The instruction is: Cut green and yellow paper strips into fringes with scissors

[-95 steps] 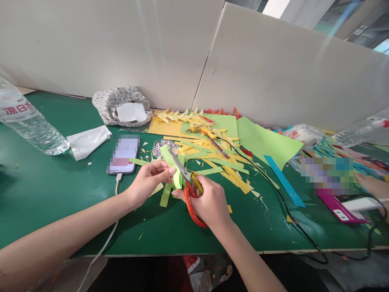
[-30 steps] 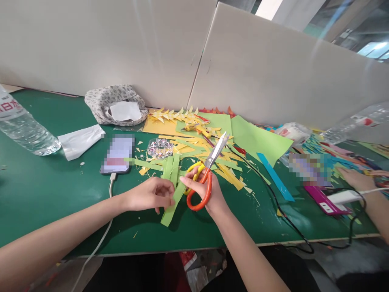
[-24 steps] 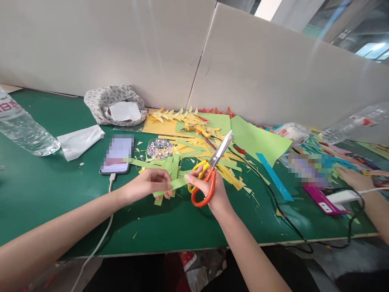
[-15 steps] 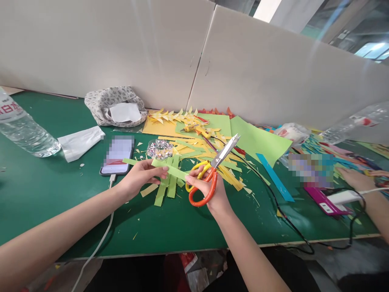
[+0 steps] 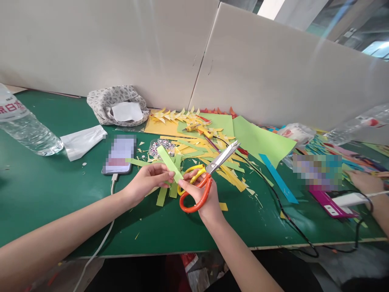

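Note:
A light green paper strip [image 5: 169, 163] slants upward in front of me. My left hand [image 5: 151, 181] pinches it at its left edge with closed fingers. The strip's lower end sits between the thumb and fingers of my right hand [image 5: 204, 195]. That same hand carries scissors [image 5: 221, 157] with one orange and one yellow handle, the blades pointing up and right, nearly closed. Under the hands lie more green strips [image 5: 161, 197], partly hidden. A clear bag of small sparkly beads [image 5: 154, 148] is just behind them.
A phone [image 5: 120, 153] with a white cable and a water bottle [image 5: 30, 125] stand left. Behind are a cloth pouch [image 5: 100, 106], a yellow glue gun [image 5: 200, 129] and yellow strips [image 5: 234, 178]. A black cord [image 5: 275, 198] runs right, towards a magenta power strip [image 5: 326, 202] and another person's hand [image 5: 363, 181].
My hands have come closer together, the right one moving left and slightly down with the scissors. The green strip, earlier stretched between both hands, now tilts steeply upward.

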Motion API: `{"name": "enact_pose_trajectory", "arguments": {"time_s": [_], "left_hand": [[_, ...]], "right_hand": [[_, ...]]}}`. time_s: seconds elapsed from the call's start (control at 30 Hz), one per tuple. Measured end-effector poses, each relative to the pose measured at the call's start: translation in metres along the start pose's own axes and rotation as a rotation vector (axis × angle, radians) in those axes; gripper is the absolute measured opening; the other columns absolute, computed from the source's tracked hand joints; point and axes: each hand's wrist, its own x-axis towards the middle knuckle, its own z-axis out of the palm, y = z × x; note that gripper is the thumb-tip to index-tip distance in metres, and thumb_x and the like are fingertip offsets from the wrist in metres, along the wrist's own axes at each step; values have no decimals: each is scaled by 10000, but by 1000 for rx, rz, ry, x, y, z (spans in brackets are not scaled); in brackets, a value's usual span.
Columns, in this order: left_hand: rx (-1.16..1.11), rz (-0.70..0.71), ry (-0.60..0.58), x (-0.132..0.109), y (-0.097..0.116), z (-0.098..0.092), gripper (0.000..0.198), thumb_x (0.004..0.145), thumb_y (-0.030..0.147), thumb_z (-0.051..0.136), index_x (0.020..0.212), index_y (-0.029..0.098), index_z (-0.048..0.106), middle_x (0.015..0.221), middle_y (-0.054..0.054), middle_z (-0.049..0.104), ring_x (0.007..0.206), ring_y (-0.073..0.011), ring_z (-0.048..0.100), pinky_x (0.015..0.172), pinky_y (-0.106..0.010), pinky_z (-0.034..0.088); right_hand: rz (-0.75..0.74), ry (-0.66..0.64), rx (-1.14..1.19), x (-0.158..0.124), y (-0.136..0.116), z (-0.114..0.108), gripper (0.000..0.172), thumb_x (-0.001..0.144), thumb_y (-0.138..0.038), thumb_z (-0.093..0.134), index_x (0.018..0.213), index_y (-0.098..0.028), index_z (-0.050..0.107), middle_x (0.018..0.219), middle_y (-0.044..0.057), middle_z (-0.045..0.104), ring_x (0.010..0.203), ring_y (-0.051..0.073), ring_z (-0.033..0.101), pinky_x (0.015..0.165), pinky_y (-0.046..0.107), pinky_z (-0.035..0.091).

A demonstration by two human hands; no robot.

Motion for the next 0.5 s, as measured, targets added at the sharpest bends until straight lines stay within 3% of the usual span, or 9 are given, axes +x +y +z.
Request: {"name": "enact_pose_trajectory", "arguments": {"time_s": [0.13,0.23,0.37,0.5], "left_hand": [[62,23,-60,-1,-1,2,166,687,305,678,748,159,631,760,-12,631,698,-115,580,646,-223,477],[76,27,7,0,0,1,179,678,316,683,715,152,621,721,-13,636,673,-123,586,649,-240,478],[44,23,95,4,2,-4,196,663,324,698,685,154,602,697,-6,631,692,-130,605,676,-249,487],[-10,41,119,7,2,-9,189,665,314,702,680,156,600,704,-5,630,741,-128,608,711,-243,490]], "right_hand": [[-8,-12,-27,0,2,1,343,564,-256,718,719,-207,416,713,-15,585,680,155,607,639,287,491],[-26,-27,-160,0,-2,-4,347,586,-323,708,752,-209,426,735,-7,590,624,144,593,581,272,478],[-122,-49,-697,1,-15,-20,324,658,-432,627,836,-218,460,601,-46,524,481,118,508,493,251,407],[-279,-65,-1157,4,-18,-33,405,681,-525,559,906,-218,422,721,0,556,590,170,556,487,250,354]]}}
